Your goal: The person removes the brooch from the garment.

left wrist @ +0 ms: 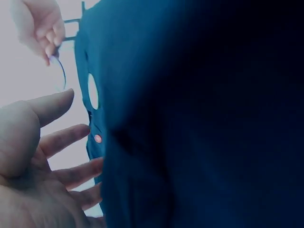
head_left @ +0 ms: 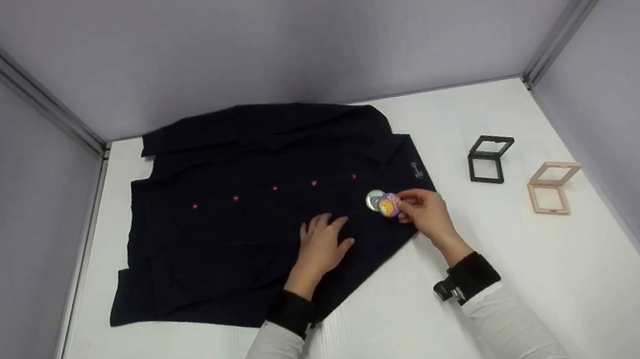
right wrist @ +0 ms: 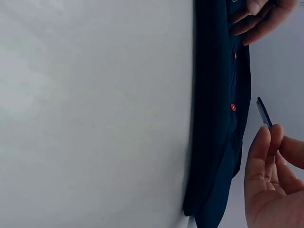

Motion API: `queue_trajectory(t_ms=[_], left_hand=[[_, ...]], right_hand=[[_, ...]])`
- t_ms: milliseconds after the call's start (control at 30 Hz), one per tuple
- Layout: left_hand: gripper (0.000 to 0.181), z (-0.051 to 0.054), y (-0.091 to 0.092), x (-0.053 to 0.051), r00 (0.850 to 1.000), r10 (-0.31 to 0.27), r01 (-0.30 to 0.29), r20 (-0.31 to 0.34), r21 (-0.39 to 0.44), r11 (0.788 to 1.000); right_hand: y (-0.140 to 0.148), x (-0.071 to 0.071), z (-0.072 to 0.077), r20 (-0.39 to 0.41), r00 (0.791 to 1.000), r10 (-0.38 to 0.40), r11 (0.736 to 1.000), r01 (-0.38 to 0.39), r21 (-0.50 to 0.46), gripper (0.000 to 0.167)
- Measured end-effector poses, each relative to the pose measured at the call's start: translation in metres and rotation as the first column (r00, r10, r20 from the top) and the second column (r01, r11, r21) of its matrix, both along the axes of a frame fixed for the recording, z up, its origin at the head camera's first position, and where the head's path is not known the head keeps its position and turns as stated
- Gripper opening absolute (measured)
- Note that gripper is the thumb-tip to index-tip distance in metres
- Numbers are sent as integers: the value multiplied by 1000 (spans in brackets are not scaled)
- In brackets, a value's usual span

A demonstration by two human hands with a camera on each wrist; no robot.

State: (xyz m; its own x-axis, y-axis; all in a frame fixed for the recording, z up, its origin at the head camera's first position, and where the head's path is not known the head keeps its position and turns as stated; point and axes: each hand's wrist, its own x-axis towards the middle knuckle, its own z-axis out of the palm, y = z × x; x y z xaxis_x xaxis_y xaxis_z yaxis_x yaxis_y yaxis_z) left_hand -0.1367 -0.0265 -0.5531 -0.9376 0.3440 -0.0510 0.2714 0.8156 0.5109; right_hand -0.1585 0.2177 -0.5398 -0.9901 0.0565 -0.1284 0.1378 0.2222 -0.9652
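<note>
A dark navy shirt [head_left: 229, 232] with red buttons lies spread on the white table. My right hand [head_left: 429, 215] pinches a round purple badge [head_left: 387, 205] with a yellow cartoon figure, near the collar end of the shirt. In the right wrist view this badge [right wrist: 263, 113] shows edge-on between thumb and fingers, raised off the cloth. Partly behind it in the head view, a green and white round badge [head_left: 373, 199] lies on the shirt. My left hand [head_left: 320, 248] rests on the shirt front with its fingers spread, holding nothing; the left wrist view shows those fingers [left wrist: 66, 140] extended.
To the right of the shirt stand two small open square frames, one black [head_left: 486, 168] and one beige [head_left: 549, 199]. Grey panels [head_left: 304, 37] enclose the white table [head_left: 374, 342] at the back and both sides.
</note>
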Motion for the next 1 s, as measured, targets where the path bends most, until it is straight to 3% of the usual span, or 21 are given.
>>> queue_trajectory(t_ms=[167,367,567,800,1000], left_hand=[[55,-4,-7,-1,998,49,-47,38,-40,998],[59,-8,-10,-3,997,71,-68,32,-97,993],[61,-6,-11,-3,996,75,-70,40,-121,990],[61,-7,-11,-4,997,70,-63,44,-143,988],[62,-6,-10,-3,996,77,-70,42,-154,986]], right_hand=[[16,-3,-4,16,999,-50,998,51,-28,23],[41,-8,-5,16,991,-131,988,132,-85,26],[71,-16,-3,42,970,-240,964,243,-104,31],[113,-26,3,133,913,-385,908,400,-123,38],[143,-31,12,220,837,-501,810,543,-222,38]])
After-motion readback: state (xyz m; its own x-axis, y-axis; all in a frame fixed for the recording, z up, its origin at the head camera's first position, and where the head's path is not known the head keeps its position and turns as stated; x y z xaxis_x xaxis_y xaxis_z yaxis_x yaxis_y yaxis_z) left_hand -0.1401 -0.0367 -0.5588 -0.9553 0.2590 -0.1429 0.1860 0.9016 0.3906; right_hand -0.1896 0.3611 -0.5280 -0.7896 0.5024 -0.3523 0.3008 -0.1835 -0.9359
